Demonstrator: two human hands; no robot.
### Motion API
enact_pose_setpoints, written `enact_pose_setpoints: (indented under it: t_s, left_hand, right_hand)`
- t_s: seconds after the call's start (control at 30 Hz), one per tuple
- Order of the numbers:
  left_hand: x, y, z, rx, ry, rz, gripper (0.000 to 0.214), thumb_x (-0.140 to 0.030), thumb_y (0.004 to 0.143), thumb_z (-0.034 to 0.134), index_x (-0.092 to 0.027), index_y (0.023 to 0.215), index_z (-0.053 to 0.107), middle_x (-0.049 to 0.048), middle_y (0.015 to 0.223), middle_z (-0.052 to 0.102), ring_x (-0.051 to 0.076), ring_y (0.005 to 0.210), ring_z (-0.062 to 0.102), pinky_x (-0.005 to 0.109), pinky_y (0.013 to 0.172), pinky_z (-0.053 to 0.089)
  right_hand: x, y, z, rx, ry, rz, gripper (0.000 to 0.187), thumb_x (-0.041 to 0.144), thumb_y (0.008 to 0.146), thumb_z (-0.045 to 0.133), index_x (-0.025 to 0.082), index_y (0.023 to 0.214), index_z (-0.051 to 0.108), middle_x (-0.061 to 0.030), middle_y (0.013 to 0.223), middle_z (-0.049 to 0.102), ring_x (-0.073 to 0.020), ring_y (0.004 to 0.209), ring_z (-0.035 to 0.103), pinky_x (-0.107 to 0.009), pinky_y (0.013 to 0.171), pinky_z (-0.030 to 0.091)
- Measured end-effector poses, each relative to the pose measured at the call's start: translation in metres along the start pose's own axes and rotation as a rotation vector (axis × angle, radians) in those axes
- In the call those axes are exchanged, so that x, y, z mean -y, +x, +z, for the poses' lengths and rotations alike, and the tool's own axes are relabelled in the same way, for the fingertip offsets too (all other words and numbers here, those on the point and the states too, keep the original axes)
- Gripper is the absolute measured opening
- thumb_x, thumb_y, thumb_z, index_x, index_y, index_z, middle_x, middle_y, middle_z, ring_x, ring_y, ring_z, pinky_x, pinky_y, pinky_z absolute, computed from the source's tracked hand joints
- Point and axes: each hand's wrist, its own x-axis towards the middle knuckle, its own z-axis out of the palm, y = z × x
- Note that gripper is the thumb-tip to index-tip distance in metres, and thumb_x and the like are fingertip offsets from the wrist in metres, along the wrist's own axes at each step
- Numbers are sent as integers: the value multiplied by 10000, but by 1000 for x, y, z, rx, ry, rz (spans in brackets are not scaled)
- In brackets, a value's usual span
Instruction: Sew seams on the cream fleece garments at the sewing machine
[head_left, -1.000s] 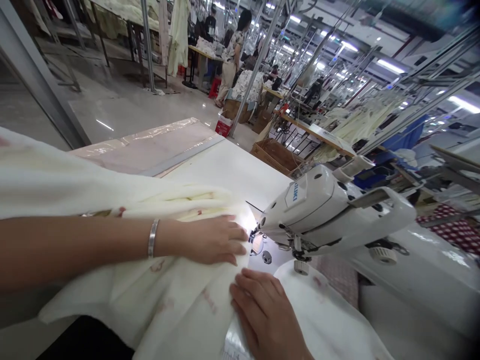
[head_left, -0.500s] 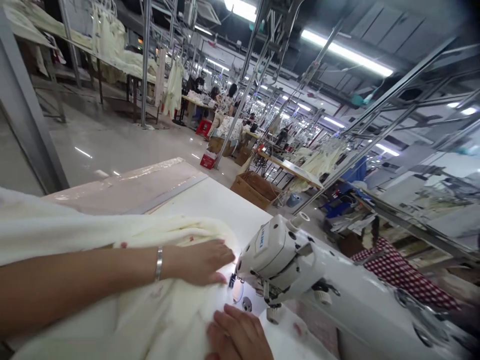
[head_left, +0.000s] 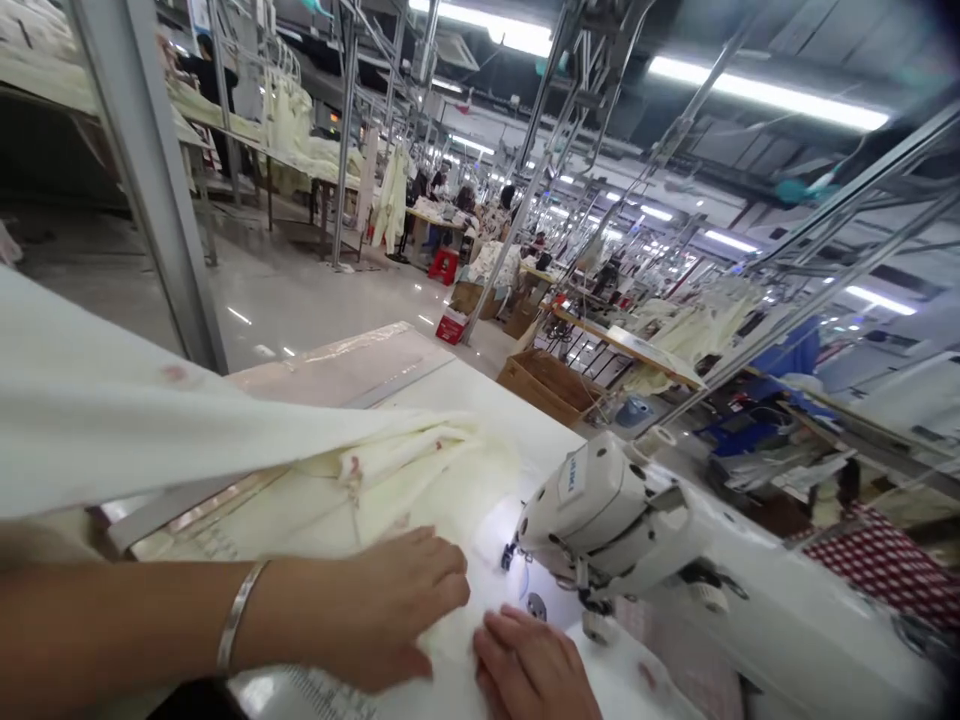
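Pale cream fabric [head_left: 420, 490] with small reddish prints lies bunched on the sewing table, and a long fold of it rises across the left side. On the cloth rests my left hand [head_left: 382, 605], palm down, thumb apart from the loosely bent fingers, with a silver bracelet at the wrist. Close to the front of the needle area, my right hand [head_left: 536, 665] has its fingers together and curled on the fabric edge; its thumb is hidden. A white sewing machine [head_left: 645, 530] stands at right, its lit presser foot [head_left: 508, 555] over the cloth.
A metal post [head_left: 150, 190] rises at left. Beyond the table [head_left: 487, 390] are an open cardboard box [head_left: 551, 385], a red stool [head_left: 443, 266] and other workstations with people. Red checked cloth [head_left: 885, 560] lies behind the machine at right.
My left hand has pulled back from the presser foot, toward the lower left. The fabric's left part now stands raised in a fold. The camera view has shifted left.
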Motion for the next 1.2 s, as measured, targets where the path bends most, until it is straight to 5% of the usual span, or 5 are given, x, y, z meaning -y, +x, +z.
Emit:
enact_pose_setpoints:
  t_s: [0.17, 0.27, 0.43, 0.6, 1.2]
  left_hand:
    - [11, -1, 1, 55, -48, -46, 245, -47, 672, 575, -152, 892, 553, 70, 975, 585, 204, 889, 574, 282, 783, 477]
    - [15, 3, 3, 7, -71, -85, 20, -166, 801, 559, -170, 786, 547, 36, 838, 581, 176, 754, 570, 271, 681, 470]
    - [14, 6, 15, -153, -18, -12, 249, -299, 927, 491, -165, 743, 591, 40, 763, 597, 159, 719, 544, 290, 740, 461]
    - [17, 3, 34, -168, 38, 96, 201, -286, 874, 594, -173, 709, 596, 37, 768, 609, 171, 732, 533, 346, 836, 451]
    - [15, -4, 38, -170, -95, 5, 234, -271, 832, 659, -143, 938, 494, 93, 950, 616, 218, 874, 567, 349, 800, 462]
  right_hand:
    - [0, 5, -20, 167, 74, -39, 258, 142, 874, 458, 178, 1081, 607, -89, 1051, 665, -203, 987, 632, -343, 787, 519]
    - [6, 13, -27, 158, 116, -19, 250, 117, 864, 452, 167, 1044, 618, -92, 1011, 654, -196, 948, 618, -344, 785, 512]
    - [18, 26, -27, 185, 258, 67, 212, 103, 863, 465, 167, 997, 616, -58, 876, 619, -167, 809, 572, -310, 713, 473]
    - [23, 31, -23, 193, 230, 185, 101, 170, 885, 475, 182, 901, 575, -14, 747, 590, -162, 701, 525, -303, 668, 395]
    - [23, 45, -10, 93, 203, 84, 135, 114, 859, 514, 156, 944, 611, -16, 726, 588, -141, 668, 491, -269, 621, 345]
